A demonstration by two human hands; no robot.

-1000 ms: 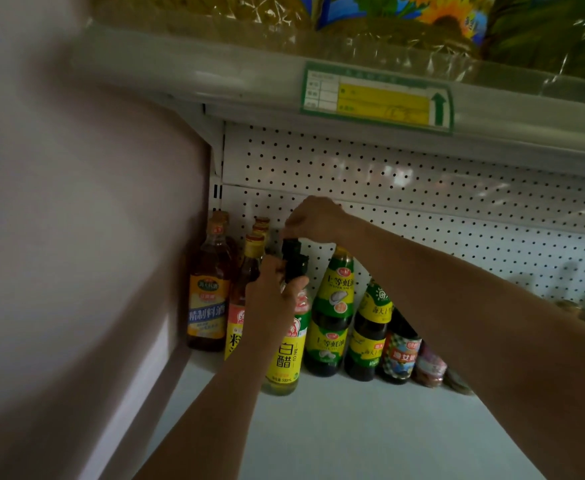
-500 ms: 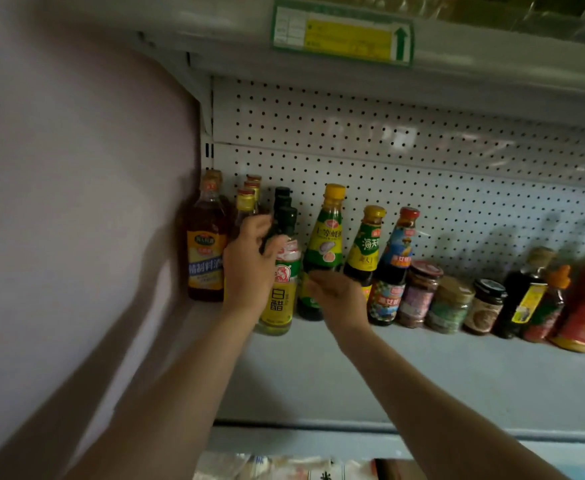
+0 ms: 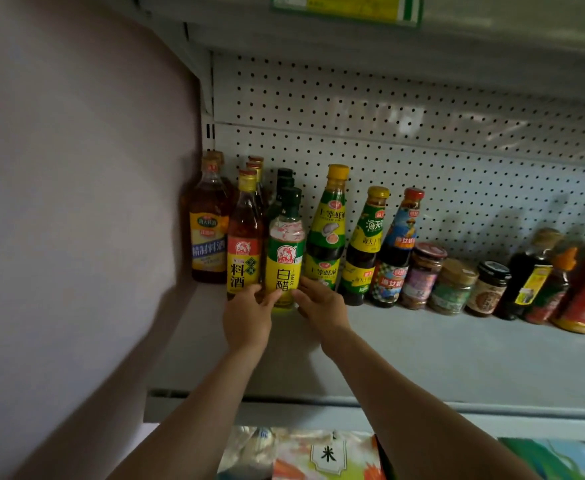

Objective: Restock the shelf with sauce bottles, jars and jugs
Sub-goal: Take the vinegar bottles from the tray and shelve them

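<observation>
A white vinegar bottle (image 3: 285, 251) with a yellow label and dark green cap stands on the grey shelf (image 3: 440, 351), in front of two like bottles. My left hand (image 3: 247, 315) holds its base from the left, thumb and fingers on the label's lower edge. From the right, my right hand (image 3: 320, 304) touches the same base with its fingertips. Two amber cooking wine bottles (image 3: 244, 244) stand to its left. To its right stands a row of green-labelled oyster sauce bottles (image 3: 329, 233).
A pale side wall (image 3: 76, 202) closes the shelf at the left. Small jars (image 3: 422, 275) and dark sauce bottles (image 3: 530, 271) run along the pegboard back (image 3: 422, 140) to the right. A shelf edge with a price tag (image 3: 346, 5) hangs overhead. Rice bags (image 3: 319, 455) lie on the level below.
My left hand slid from the vinegar bottle's neck down to its base. My right hand dropped from the bottle tops to the same base. The camera tilted downward.
</observation>
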